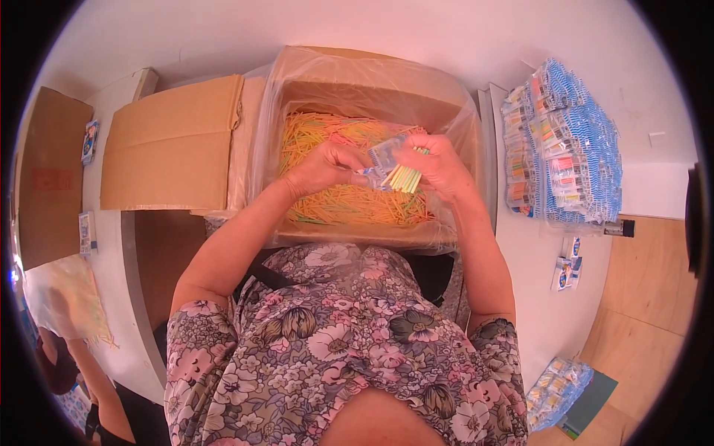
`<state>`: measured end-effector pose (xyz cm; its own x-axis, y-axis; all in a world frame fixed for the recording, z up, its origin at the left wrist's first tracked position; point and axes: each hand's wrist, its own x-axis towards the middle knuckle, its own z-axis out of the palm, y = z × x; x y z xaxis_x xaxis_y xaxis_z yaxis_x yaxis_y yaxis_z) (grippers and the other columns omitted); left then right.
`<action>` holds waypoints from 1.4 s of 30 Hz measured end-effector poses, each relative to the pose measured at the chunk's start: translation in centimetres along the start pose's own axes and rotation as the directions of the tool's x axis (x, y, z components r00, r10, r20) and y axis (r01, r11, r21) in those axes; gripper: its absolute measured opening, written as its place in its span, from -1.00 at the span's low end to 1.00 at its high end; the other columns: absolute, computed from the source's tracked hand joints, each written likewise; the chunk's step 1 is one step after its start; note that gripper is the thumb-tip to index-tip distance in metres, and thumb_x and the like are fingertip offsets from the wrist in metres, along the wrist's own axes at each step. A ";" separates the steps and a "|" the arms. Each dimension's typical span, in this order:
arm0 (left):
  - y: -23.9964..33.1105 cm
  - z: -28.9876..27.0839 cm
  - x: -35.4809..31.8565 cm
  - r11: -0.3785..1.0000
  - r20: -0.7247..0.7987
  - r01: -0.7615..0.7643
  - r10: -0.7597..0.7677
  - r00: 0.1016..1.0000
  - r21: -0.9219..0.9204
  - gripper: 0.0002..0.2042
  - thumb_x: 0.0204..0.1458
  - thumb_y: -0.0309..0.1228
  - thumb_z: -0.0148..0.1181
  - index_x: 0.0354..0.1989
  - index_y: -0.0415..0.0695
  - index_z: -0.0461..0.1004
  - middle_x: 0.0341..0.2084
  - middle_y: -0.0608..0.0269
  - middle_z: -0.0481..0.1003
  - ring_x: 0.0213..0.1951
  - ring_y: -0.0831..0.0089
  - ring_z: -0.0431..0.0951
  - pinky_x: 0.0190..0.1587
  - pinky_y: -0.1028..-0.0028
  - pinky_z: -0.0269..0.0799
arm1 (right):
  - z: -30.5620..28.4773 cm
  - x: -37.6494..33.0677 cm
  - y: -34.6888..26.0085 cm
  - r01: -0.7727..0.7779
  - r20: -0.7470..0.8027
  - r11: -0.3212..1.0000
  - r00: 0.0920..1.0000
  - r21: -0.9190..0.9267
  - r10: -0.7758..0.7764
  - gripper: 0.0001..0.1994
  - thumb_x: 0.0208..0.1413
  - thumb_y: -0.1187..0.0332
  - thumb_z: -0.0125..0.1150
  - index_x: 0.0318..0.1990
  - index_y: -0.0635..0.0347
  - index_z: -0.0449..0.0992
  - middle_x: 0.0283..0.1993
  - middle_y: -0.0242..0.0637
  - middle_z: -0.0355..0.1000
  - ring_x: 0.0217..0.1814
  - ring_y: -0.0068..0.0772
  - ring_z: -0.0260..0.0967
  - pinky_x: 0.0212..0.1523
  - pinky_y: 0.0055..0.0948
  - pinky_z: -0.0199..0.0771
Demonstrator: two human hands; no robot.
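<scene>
A person in a floral dress bends over a cardboard box [327,97] lined with clear plastic and heaped with thin sticks [342,204] in yellow, orange and green. Both hands meet above the middle of the box. The left hand [323,167] pinches the mouth of a small clear packet [383,160] with blue print, while the right hand [439,165] is closed around a short bundle of yellow sticks [405,178], its ends lying at the packet's opening. Whether the bundle is partly inside the packet cannot be told from this angle.

Right of the box, on the white table [543,327], lies a broad pile of filled packets [565,149], blue-edged with coloured contents, which suggests a good share of the packing is already done. A few single packets [567,271] lie nearer the person on that side, and another bagged batch [558,390] rests farther down. The box itself is well stocked with loose sticks, so much appears left to pack.

Left of the box sits a flattened cardboard sheet [171,141], with two small packets [89,141] beyond it at the table's edge.
</scene>
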<state>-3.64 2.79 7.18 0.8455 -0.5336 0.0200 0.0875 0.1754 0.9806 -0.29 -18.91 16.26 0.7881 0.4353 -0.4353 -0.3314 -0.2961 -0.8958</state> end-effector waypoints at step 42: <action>-2.4 0.2 0.3 0.955 -0.027 0.263 -0.262 0.965 0.138 -0.82 0.03 -0.46 0.14 -0.21 -0.25 0.52 -0.31 0.38 0.50 -0.25 0.58 0.45 -0.14 0.47 0.40 | 3.3 -3.0 5.1 0.609 -0.088 0.501 0.579 -0.615 -0.811 -0.64 0.02 0.34 0.19 -0.01 0.21 0.37 -0.14 -0.08 0.43 -0.12 -0.17 0.44 -0.16 -0.33 0.41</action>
<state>-3.70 1.99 4.91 0.8067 -0.5386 -0.2432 0.2335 -0.0875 0.9684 -6.09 -18.91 12.69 0.7705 0.4171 0.4821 0.6326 -0.4066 -0.6592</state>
